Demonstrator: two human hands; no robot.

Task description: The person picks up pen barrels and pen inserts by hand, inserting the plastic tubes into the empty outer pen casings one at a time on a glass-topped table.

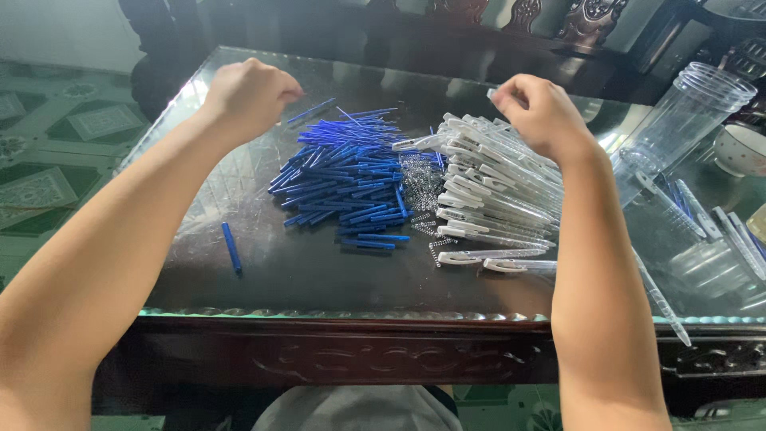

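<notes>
Both hands hover above the glass worktop (263, 271), curled into loose fists. The left hand (247, 97) is over the far edge of the blue refill pile (343, 179), the right hand (538, 116) over the white pen barrels (495, 199); whether either grips anything cannot be told. Small springs (419, 185) lie between the piles, each too many to count. One stray refill (231, 247) lies apart at left. One clear jar (678, 120) lies tipped at right, beside one bowl (738, 150).

blue pen refills (343, 179), white-and-clear pen barrels (495, 199), silvery springs (419, 182), dark table (319, 271).
</notes>
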